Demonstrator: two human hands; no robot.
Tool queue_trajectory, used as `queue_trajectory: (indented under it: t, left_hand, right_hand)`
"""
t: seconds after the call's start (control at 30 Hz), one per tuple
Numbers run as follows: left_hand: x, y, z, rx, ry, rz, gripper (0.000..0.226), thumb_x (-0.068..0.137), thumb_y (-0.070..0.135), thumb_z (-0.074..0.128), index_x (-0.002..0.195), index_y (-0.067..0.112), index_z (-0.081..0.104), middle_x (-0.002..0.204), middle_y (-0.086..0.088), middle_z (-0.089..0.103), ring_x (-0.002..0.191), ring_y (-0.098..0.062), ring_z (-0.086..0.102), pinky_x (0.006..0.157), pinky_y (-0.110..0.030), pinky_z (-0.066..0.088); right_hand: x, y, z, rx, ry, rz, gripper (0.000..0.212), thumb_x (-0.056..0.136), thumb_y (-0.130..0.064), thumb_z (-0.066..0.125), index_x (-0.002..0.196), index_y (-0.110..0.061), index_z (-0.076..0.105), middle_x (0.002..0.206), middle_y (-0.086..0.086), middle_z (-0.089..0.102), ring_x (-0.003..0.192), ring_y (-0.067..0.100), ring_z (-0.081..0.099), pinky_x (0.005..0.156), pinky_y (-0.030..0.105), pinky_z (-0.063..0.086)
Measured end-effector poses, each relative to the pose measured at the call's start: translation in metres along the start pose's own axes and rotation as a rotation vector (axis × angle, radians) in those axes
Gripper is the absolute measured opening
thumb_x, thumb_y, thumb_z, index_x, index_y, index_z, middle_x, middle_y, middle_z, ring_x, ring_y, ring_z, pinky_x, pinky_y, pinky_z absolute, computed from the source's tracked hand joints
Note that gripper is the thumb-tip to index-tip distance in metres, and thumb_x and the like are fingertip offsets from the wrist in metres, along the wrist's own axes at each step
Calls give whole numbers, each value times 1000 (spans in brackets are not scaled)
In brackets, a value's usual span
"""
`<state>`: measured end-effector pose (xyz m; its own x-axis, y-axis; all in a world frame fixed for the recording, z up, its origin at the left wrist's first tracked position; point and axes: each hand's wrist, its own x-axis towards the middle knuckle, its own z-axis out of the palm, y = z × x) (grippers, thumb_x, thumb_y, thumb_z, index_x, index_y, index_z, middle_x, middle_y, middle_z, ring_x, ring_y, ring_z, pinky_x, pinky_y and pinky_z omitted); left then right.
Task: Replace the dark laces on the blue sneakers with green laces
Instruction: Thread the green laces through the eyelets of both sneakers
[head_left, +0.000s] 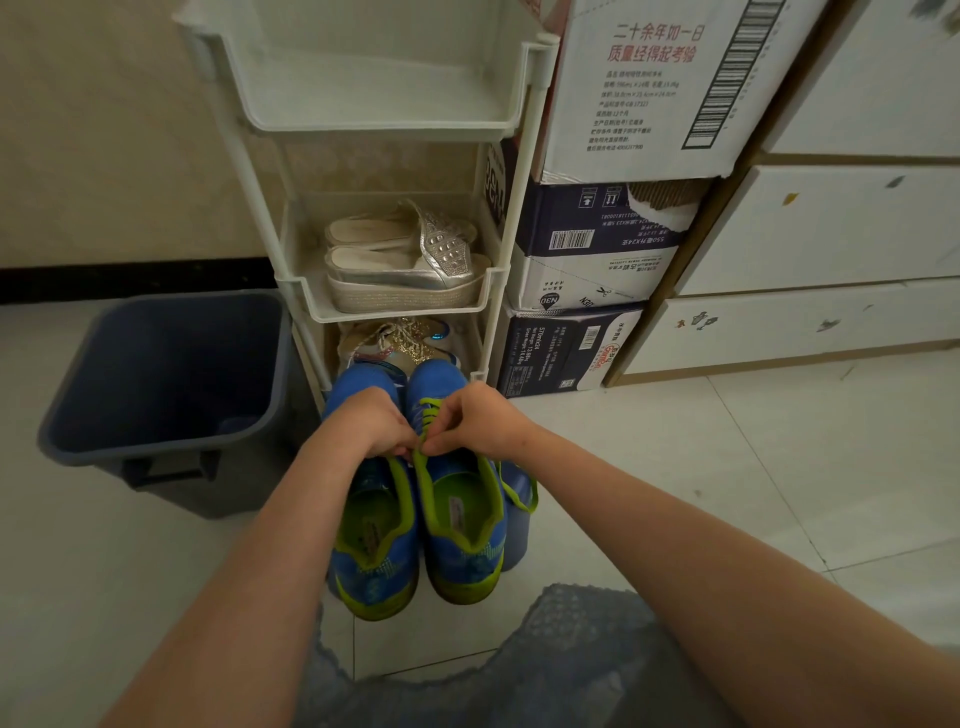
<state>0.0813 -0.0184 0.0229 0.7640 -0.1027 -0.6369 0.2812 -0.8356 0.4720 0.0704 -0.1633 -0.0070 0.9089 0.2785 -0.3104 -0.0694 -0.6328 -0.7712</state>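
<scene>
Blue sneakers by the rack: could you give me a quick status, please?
Left hand and right hand both pinch the green lace over one blue sneaker. Green lacing shows there; no dark lace seen. Nothing in the way.

The pale tiled floor (727, 467) is carrying a dark blue bin (166, 374) on the left, a white plastic rack (519, 208) in the middle, a stack of cardboard boxes (571, 353) just right of the rack, and a white drawer cabinet (805, 322) beyond them. The blue sneakers (462, 535) are sitting side by side just in front of the rack, toes toward it. A blue thing (517, 519) is showing beneath them, too hidden to identify. The rack's middle tier is holding pale sandals (405, 260), and its bottom tier is holding glittery shoes (400, 338).
</scene>
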Motion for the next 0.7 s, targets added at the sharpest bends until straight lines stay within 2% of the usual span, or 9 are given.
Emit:
queue_trajectory:
  t: [0.07, 0.17, 0.23, 0.3, 0.37, 0.43, 0.5, 0.6, 0.7]
  left_hand:
    - [0, 1, 1, -7, -3, -13, 20, 81, 13, 71, 63, 8, 65, 63, -3, 60, 61, -12, 51, 77, -28, 43]
    - [1, 2, 1, -28, -1, -30, 21, 81, 11, 70, 62, 8, 64, 62, -4, 60, 60, -12, 51, 76, -28, 43]
    - [1, 2, 1, -33, -4, -40, 22, 82, 11, 70, 61, 8, 64, 61, -3, 58, 59, -12, 50, 72, -27, 42]
    - [1, 2, 1, -31, -15, -50, 23, 82, 12, 70, 61, 8, 63, 60, -3, 56, 57, -12, 48, 68, -26, 40]
    - [1, 2, 0, -19, -34, -59, 24, 83, 14, 69, 61, 10, 62, 60, -2, 54, 57, -12, 45, 64, -24, 37]
    - [0, 2, -1, -6, -40, -56, 26, 84, 16, 69, 60, 10, 61, 59, -2, 53, 55, -12, 43, 60, -24, 35]
    - [-2, 3, -1, 16, -34, -47, 28, 84, 17, 69, 58, 11, 60, 55, -1, 51, 52, -12, 41, 54, -22, 33]
    - [-3, 2, -2, 46, -35, -32, 28, 85, 20, 68, 59, 12, 60, 54, -1, 47, 51, -12, 38, 53, -23, 31]
    - [-4, 1, -2, 18, -38, -39, 25, 84, 19, 69, 61, 11, 63, 43, 2, 46, 49, -12, 36, 52, -23, 30]
  right_hand:
    - [0, -1, -1, 17, -12, 6, 10, 72, -12, 81, 72, -12, 71, 76, 2, 66, 69, 5, 55, 79, 30, 51]
    - [-1, -1, -2, 33, -47, 7, 15, 74, -9, 80, 84, -1, 74, 72, -2, 64, 67, 3, 55, 78, 27, 51]
    - [-1, -1, -2, 52, -75, 5, 7, 74, -7, 79, 78, -7, 73, 69, -8, 63, 66, 1, 55, 75, 20, 49]
    - [-1, 0, -1, 57, -87, -1, 14, 74, -6, 79, 69, -14, 68, 69, -10, 63, 67, 1, 56, 78, 21, 49]
    - [0, 2, -1, 76, -91, 12, 10, 74, -5, 79, 76, -6, 70, 69, -9, 63, 67, 1, 57, 82, 25, 50]
    - [0, 3, -1, 85, -88, 16, 15, 74, -4, 79, 84, 2, 70, 69, -9, 63, 65, -1, 57, 80, 23, 50]
    - [0, 3, -1, 90, -84, 9, 11, 73, -4, 79, 75, -6, 69, 68, -7, 63, 61, -3, 57, 76, 22, 50]
    - [1, 5, 1, 119, -42, 9, 23, 71, -3, 80, 65, -17, 64, 69, -4, 63, 64, 1, 57, 80, 28, 52]
    - [0, 8, 2, 165, 3, 19, 26, 71, -2, 80, 61, -19, 63, 68, -6, 64, 63, 0, 57, 75, 21, 51]
